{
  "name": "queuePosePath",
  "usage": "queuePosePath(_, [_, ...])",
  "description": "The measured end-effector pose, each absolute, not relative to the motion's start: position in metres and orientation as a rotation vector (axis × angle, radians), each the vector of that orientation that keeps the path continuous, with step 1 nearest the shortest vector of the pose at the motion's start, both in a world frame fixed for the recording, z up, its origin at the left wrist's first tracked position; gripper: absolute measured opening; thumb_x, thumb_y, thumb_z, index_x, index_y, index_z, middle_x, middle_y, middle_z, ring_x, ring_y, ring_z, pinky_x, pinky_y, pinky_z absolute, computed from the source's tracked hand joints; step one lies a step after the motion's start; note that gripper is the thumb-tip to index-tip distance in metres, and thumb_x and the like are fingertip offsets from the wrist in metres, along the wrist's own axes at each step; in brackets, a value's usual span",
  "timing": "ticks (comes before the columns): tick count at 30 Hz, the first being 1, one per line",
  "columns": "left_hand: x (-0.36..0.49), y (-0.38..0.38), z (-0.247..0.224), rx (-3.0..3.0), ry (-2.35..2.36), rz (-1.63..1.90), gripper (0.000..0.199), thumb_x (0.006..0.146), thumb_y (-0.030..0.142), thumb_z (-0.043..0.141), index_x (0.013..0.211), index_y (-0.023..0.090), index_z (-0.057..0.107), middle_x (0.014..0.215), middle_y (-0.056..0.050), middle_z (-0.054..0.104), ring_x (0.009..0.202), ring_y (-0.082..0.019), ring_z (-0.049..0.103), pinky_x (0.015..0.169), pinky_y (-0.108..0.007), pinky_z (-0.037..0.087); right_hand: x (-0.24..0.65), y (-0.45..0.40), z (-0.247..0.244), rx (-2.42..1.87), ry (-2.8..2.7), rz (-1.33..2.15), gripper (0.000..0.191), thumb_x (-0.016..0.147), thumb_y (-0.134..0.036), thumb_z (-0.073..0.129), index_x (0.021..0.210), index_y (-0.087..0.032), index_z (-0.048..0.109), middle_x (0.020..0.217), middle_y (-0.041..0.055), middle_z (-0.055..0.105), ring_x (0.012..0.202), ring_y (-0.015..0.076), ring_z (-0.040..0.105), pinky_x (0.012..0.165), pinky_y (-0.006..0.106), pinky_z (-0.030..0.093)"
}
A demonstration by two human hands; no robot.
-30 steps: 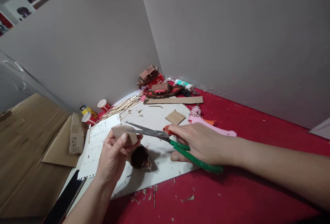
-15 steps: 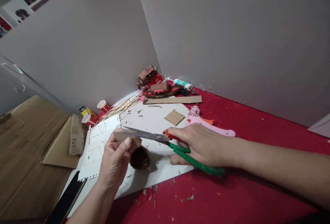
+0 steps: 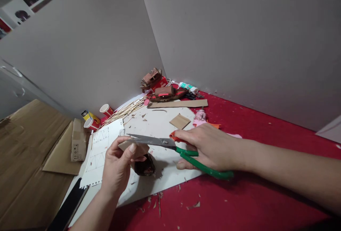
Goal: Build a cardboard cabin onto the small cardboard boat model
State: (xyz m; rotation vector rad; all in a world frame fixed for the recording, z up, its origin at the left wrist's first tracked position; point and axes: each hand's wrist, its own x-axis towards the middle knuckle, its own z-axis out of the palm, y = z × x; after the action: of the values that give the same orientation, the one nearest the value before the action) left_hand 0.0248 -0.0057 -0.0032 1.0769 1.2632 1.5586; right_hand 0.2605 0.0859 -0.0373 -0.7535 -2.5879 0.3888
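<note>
Your left hand (image 3: 117,160): pinched on cardboard piece (image 3: 134,147), centre-left of frame | your right hand (image 3: 205,147): clamped on green-handled scissors (image 3: 166,141), blades at the piece's upper edge

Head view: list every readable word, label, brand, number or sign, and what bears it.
No word, brand or number is readable.
Small carton: printed handling signs, upward arrows among them.
Red box: pale print, too small.
White-and-teal tube: label too small.
Drawing sheet: marks beside lines, too small.
</note>
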Motion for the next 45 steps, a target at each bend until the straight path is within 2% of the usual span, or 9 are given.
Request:
queuePosePath(5, [0.023, -0.005, -0.004, 1.106, 1.261, 1.553, 0.027, 0.066, 0.032, 0.086, 0.082, 0.02, 0.068, 0.063, 0.003, 0.068, 0.052, -0.012, 0.063, 0.047, -0.022, 0.055, 0.26, 0.086, -0.037, -0.762, -2.625, 0.359, 0.06, 0.083, -0.074, 0.051, 0.096, -0.017, 0.062, 0.062, 0.0036, 0.061, 0.058, 0.0228, 0.057, 0.052, 0.028, 0.022])
queuePosePath(9, [0.021, -0.007, -0.005, 1.13, 1.281, 1.534, 0.027, 0.067, 0.032, 0.086, 0.082, 0.02, 0.068, 0.062, 0.003, 0.068, 0.049, -0.012, 0.06, 0.046, -0.022, 0.054, 0.26, 0.084, -0.038, -0.758, -2.629, 0.382, 0.055, 0.083, -0.072, 0.053, 0.089, -0.018, 0.06, 0.062, 0.0032, 0.061, 0.058, 0.0224, 0.057, 0.053, 0.028, 0.023])
queuePosePath(13, [0.019, -0.008, -0.004, 1.153, 1.27, 1.523, 0.022, 0.069, 0.029, 0.085, 0.082, 0.021, 0.069, 0.068, 0.002, 0.071, 0.052, -0.012, 0.062, 0.048, -0.021, 0.053, 0.262, 0.084, -0.038, -0.771, -2.618, 0.332, 0.057, 0.082, -0.075, 0.051, 0.087, -0.019, 0.06, 0.059, 0.0027, 0.06, 0.056, 0.022, 0.056, 0.053, 0.028, 0.022])
queuePosePath(20, [0.015, -0.007, -0.005, 1.168, 1.253, 1.517, 0.02, 0.07, 0.027, 0.085, 0.082, 0.021, 0.07, 0.066, 0.003, 0.071, 0.051, -0.012, 0.063, 0.048, -0.021, 0.053, 0.263, 0.089, -0.042, -0.749, -2.591, 0.344, 0.054, 0.083, -0.073, 0.052, 0.088, -0.02, 0.064, 0.055, 0.0018, 0.059, 0.054, 0.0205, 0.055, 0.052, 0.027, 0.023])
queuePosePath(25, [0.012, -0.007, -0.005, 1.162, 1.274, 1.516, 0.021, 0.067, 0.027, 0.086, 0.081, 0.021, 0.071, 0.067, 0.002, 0.072, 0.05, -0.012, 0.063, 0.049, -0.021, 0.052, 0.264, 0.09, -0.04, -0.753, -2.588, 0.308, 0.051, 0.083, -0.07, 0.053, 0.084, -0.02, 0.063, 0.06, 0.0042, 0.063, 0.057, 0.0207, 0.056, 0.052, 0.027, 0.023])
queuePosePath(30, [0.01, -0.009, -0.004, 1.273, 1.312, 1.373, 0.014, 0.071, 0.026, 0.084, 0.077, 0.018, 0.074, 0.071, -0.002, 0.074, 0.058, -0.013, 0.065, 0.055, -0.021, 0.052, 0.265, 0.089, -0.037, -0.738, -2.609, 0.324, 0.053, 0.082, -0.072, 0.054, 0.091, -0.02, 0.063, 0.07, 0.0052, 0.068, 0.06, 0.0213, 0.058, 0.054, 0.027, 0.023])
queuePosePath(38, [0.01, -0.01, -0.001, 1.34, 1.335, 1.28, 0.009, 0.076, 0.025, 0.08, 0.076, 0.017, 0.075, 0.073, -0.004, 0.074, 0.06, -0.011, 0.061, 0.06, -0.022, 0.051, 0.265, 0.088, -0.041, -0.75, -2.588, 0.373, 0.051, 0.08, -0.071, 0.057, 0.085, -0.021, 0.063, 0.06, 0.0019, 0.064, 0.054, 0.0183, 0.054, 0.052, 0.027, 0.022])
queuePosePath(45, [0.009, -0.01, -0.001, 1.316, 1.363, 1.293, 0.014, 0.073, 0.029, 0.082, 0.08, 0.018, 0.076, 0.071, -0.004, 0.074, 0.061, -0.014, 0.063, 0.057, -0.023, 0.052, 0.263, 0.089, -0.043, -0.72, -2.566, 0.356, 0.049, 0.081, -0.069, 0.057, 0.084, -0.02, 0.065, 0.056, 0.0025, 0.061, 0.052, 0.018, 0.052, 0.05, 0.027, 0.022])
